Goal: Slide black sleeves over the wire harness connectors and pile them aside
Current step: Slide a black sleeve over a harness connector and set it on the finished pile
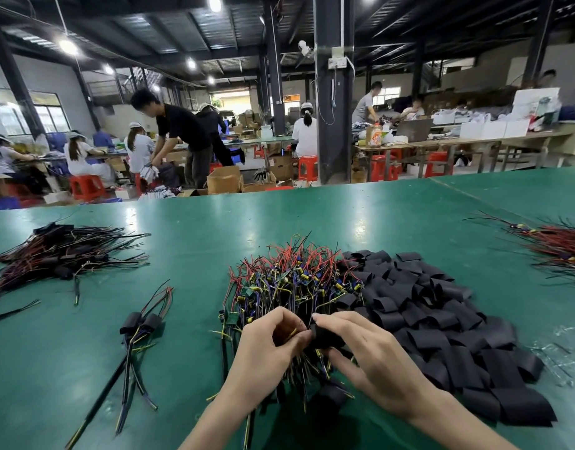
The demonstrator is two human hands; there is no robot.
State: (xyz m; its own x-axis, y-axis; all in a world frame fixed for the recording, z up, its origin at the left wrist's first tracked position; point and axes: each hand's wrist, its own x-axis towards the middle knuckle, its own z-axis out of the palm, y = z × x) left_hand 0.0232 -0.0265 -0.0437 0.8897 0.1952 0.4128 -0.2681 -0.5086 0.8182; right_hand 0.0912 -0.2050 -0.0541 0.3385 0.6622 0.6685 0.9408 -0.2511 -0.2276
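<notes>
Both hands meet over the green table [188, 228]. The right hand [373, 362] pinches a black sleeve [325, 336] between thumb and fingers, closed on it. The left hand [263, 349] curls its fingers tight around a wire harness [291, 334], whose end touches the sleeve's mouth. Just beyond the fingertips lies the tangled harness pile [292, 277]; loose sleeves [442, 319] spread beside the right fingers. Two sleeved harnesses [141, 323] lie well left of the left fingers.
</notes>
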